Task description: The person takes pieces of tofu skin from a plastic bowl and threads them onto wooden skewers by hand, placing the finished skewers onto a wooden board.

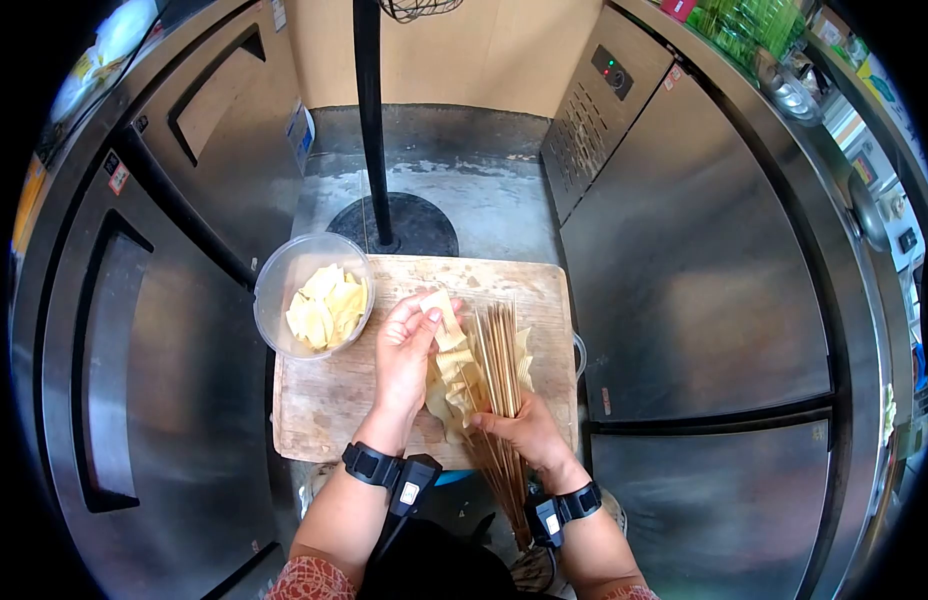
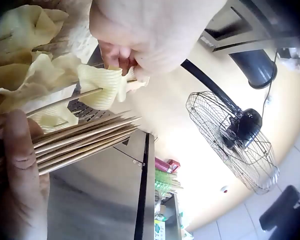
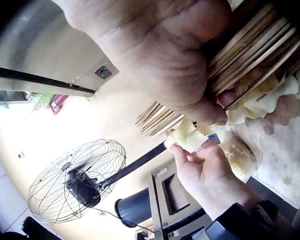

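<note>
My left hand (image 1: pixel 402 362) pinches a thin, ridged, pale yellow slice (image 1: pixel 443 318) between thumb and fingers above the cutting board (image 1: pixel 324 405). In the left wrist view one thin bamboo skewer (image 2: pixel 65 101) runs through this ridged slice (image 2: pixel 101 86). My right hand (image 1: pixel 534 435) grips a bundle of bamboo skewers (image 1: pixel 498 350), tips pointing away from me. More yellow slices (image 1: pixel 452 372) lie folded beside and under the bundle. In the right wrist view the back of my right hand (image 3: pixel 160 55) hides part of the skewers.
A clear plastic tub (image 1: pixel 267 318) of yellow slices (image 1: pixel 326 308) stands at the board's far left corner. Steel cabinets (image 1: pixel 704 260) flank both sides. Beyond the board rises a black fan pole (image 1: pixel 372 120) on a round base (image 1: pixel 424 225).
</note>
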A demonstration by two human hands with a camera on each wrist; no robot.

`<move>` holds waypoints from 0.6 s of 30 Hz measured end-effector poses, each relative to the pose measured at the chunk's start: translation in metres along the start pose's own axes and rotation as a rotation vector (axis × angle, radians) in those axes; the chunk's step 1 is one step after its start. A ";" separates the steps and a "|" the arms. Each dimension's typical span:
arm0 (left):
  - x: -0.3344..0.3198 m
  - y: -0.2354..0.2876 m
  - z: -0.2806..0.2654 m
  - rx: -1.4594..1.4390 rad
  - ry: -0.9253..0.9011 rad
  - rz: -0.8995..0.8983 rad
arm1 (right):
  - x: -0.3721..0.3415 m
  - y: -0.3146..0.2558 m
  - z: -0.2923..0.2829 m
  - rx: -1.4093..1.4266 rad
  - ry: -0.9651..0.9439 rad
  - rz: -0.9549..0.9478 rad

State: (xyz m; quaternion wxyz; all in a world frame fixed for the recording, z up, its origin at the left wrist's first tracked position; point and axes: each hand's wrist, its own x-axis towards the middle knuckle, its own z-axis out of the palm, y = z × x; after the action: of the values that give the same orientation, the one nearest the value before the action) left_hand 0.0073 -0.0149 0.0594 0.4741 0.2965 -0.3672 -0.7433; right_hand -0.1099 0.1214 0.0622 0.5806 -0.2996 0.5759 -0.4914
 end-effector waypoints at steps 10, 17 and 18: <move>-0.018 -0.002 0.016 0.301 -0.140 0.144 | -0.001 -0.006 -0.003 0.146 0.080 0.000; -0.021 -0.012 0.011 0.308 -0.166 -0.052 | -0.003 -0.012 -0.011 0.174 0.086 0.050; -0.022 -0.012 0.011 0.327 -0.159 -0.063 | -0.002 -0.010 -0.012 0.177 0.087 0.057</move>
State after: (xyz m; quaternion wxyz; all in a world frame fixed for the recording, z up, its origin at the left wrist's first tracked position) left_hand 0.0012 0.0112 0.0573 0.3653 0.3212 -0.5099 -0.7095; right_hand -0.1235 0.1220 0.0701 0.5929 -0.2091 0.5633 -0.5362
